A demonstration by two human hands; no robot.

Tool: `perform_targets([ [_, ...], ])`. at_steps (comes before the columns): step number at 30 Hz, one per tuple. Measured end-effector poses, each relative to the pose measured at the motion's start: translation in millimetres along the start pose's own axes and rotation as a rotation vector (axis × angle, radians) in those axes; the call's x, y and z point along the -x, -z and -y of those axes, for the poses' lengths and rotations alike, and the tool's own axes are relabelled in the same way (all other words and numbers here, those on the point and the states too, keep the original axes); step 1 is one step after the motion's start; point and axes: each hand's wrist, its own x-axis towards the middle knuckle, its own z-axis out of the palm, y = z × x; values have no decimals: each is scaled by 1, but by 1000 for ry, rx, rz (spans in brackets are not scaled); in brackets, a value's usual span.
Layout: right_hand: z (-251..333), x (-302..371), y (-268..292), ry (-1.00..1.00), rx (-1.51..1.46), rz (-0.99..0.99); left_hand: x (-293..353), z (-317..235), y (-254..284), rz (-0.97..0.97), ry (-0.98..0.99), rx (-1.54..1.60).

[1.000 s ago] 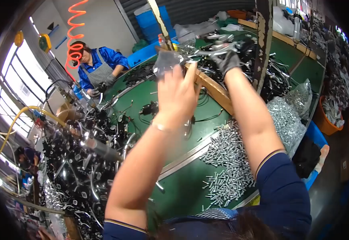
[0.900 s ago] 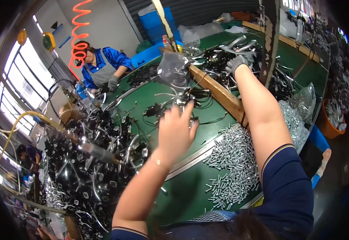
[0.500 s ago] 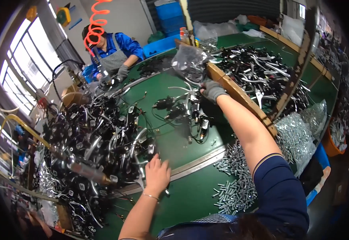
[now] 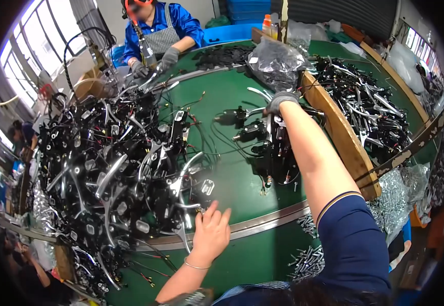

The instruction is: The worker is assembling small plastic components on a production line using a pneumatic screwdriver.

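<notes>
My left hand, bare with a bracelet at the wrist, is open with fingers apart. Its fingertips are beside a slightly blurred black part at the edge of a big heap of brake levers, black housings with silver blades and thin wires. Farther off, my right hand wears a grey glove with bare fingertips. Its fingers are curled round the silver ends of a small bunch of brake levers on the green tabletop. Glove and forearm partly hide that bunch.
A wooden divider separates another lever heap at right. Bolts lie near my right arm, beside a plastic bag of bolts. A metal strip crosses the table. A co-worker in gloves works opposite, by a clear bag.
The whole view has shifted, and the scene sits farther right and closer. My right hand remains at the small lever bunch. My left hand stays by the heap's edge, fingers more spread.
</notes>
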Motion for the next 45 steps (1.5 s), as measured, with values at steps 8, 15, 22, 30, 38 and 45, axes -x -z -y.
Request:
perform_targets([
  [8, -18, -52, -51, 45, -268, 93, 1, 4, -8, 11, 41, 36],
  [15, -52, 7, -21, 182, -530, -175, 6, 11, -31, -103, -59, -85],
  [22, 2, 228, 27, 776, -277, -458, 11, 3, -11, -117, 5, 23],
  [30, 53, 374, -118, 1782, 91, -255, 36, 20, 26, -477, 292, 451],
  [38, 45, 407, -178, 1945, -96, -194, 125, -26, 47, -195, 492, 395],
  [45, 10, 418, -162, 1406, -382, 169, 107, -47, 49, -221, 172, 207],
])
